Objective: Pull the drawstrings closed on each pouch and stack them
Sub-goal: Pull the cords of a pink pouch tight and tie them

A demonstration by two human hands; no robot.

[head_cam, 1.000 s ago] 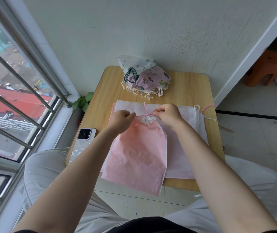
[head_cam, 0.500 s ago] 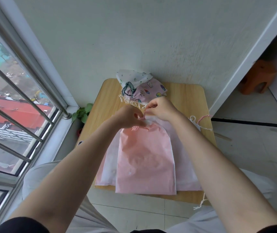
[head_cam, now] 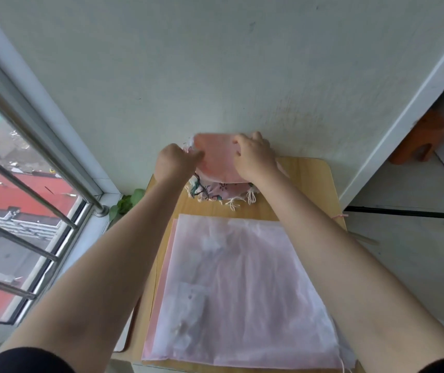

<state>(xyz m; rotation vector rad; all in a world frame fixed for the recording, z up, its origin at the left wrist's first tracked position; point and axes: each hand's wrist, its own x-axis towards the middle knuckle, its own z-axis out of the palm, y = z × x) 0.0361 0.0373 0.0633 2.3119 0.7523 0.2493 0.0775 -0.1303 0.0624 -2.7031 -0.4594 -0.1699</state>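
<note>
A pink pouch (head_cam: 216, 160) lies on top of the stack of patterned pouches (head_cam: 216, 191) at the far end of the small wooden table (head_cam: 307, 184), against the wall. My left hand (head_cam: 175, 162) grips its left edge with curled fingers. My right hand (head_cam: 253, 157) rests on its right part, fingers bent over the fabric. Fringed white drawstrings (head_cam: 238, 201) hang from the stack's front. Nearer to me a large sheer white pouch (head_cam: 237, 286) lies flat over a pink one (head_cam: 161, 286), whose edge shows at the left.
A barred window (head_cam: 27, 211) runs along the left, with a small green plant (head_cam: 126, 203) by the table's corner. The white wall stands right behind the stack. An orange stool (head_cam: 420, 141) sits on the floor at the far right. A phone edge (head_cam: 126, 343) peeks out under my left arm.
Both hands have carried the pink pouch from the flat pile near me up and away onto the patterned stack by the wall. The sheer white pouch is uncovered. The view has tilted up.
</note>
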